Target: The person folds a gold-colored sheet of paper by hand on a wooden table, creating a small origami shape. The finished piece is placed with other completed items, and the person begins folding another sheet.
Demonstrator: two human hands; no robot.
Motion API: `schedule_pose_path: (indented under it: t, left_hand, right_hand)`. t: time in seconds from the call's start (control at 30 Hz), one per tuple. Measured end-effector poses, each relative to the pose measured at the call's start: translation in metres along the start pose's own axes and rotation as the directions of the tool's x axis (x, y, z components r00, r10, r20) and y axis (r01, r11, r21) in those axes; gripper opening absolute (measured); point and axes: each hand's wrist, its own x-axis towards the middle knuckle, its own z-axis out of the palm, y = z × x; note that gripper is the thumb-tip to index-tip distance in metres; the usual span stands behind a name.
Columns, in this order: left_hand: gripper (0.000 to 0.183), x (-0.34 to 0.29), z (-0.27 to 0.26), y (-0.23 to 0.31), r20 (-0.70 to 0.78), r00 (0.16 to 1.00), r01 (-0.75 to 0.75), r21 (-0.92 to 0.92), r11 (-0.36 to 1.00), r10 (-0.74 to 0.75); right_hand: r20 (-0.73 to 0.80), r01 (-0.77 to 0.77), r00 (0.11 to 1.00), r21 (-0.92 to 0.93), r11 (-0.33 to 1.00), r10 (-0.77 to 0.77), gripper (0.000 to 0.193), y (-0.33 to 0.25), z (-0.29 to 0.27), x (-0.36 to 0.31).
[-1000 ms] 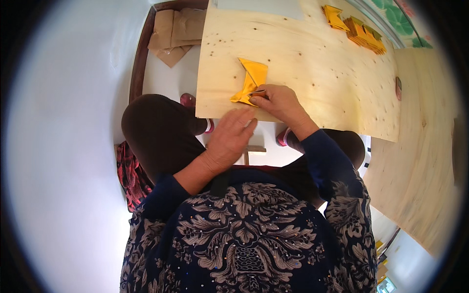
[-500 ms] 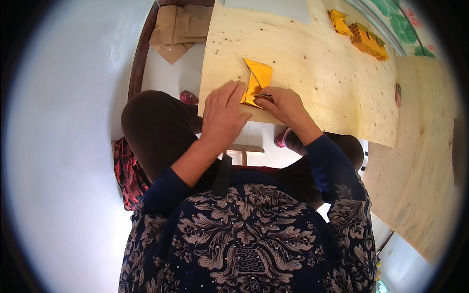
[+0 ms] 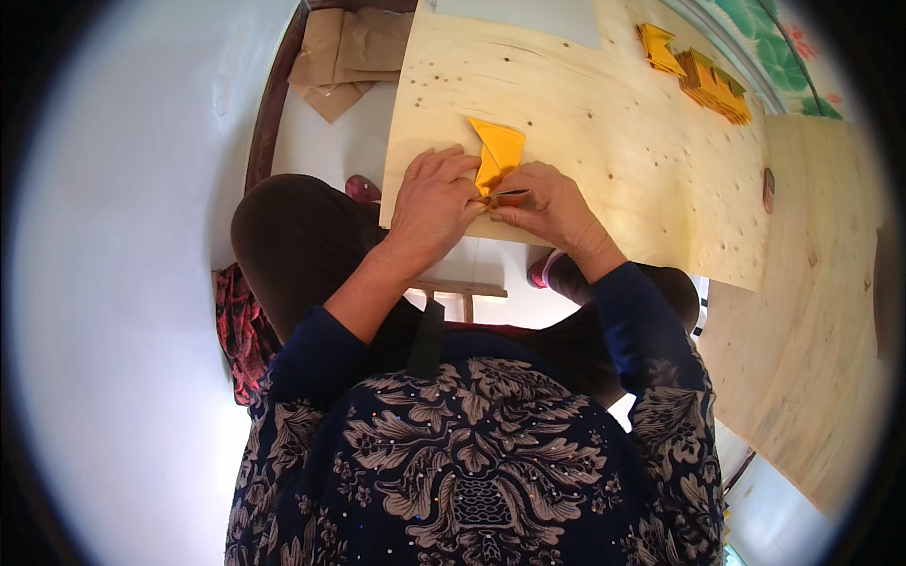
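Observation:
A folded piece of yellow paper lies near the front edge of the wooden board, its pointed top to the far left. My left hand is at its left side, fingers curled, with the thumb and fingertips closed on the paper's near end. From the right, my right hand pinches a thin flat piece with a greyish edge, held across the near end of the paper close to my left thumb. Whether this piece is a flap of the paper or separate cannot be told. My fingers hide the paper's lower part.
Several folded yellow papers stand in a row at the board's far right, with more yellow ones beside them. A small reddish object lies at the right edge. Brown cardboard is at the far left, beyond the wooden board.
Both hands have drawn closer together at the near end of the yellow paper. My left fingers, spread flatter before, are now curled and gripping it.

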Motion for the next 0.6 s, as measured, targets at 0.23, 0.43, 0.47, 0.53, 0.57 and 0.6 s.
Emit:
schedule_pose_path:
  t: [0.23,0.43,0.47,0.53,0.57,0.6]
  left_hand:
    - [0.02,0.01,0.0,-0.003,-0.045,0.998,0.053,-0.012,0.999,-0.054]
    - [0.037,-0.043,0.004,0.027,-0.144,0.975,-0.174,-0.006,0.985,0.172]
    - [0.04,-0.054,0.007,0.035,-0.104,0.971,-0.22,-0.018,0.975,0.217]
    - [0.047,-0.066,0.011,0.039,0.021,0.968,-0.249,-0.043,0.968,0.25]
    - [0.05,-0.068,0.013,0.039,0.034,0.977,-0.21,-0.016,0.978,0.211]
    - [0.053,-0.068,0.015,0.037,0.026,0.981,-0.195,0.005,0.981,0.194]
  right_hand:
    - [0.056,-0.11,0.992,-0.013,0.994,0.111,0.027,0.005,0.005,0.013]
    - [0.077,-0.177,0.981,-0.007,0.984,0.177,0.025,0.006,0.005,0.014]
    - [0.07,-0.146,0.987,-0.027,0.989,0.148,0.026,0.006,0.005,0.014]
    - [0.121,-0.302,0.948,0.051,0.952,0.294,0.028,0.007,0.007,0.018]
    - [0.144,-0.39,0.916,0.098,0.916,0.374,0.029,0.007,0.008,0.019]
    - [0.139,-0.364,0.926,0.085,0.928,0.351,0.029,0.006,0.008,0.019]
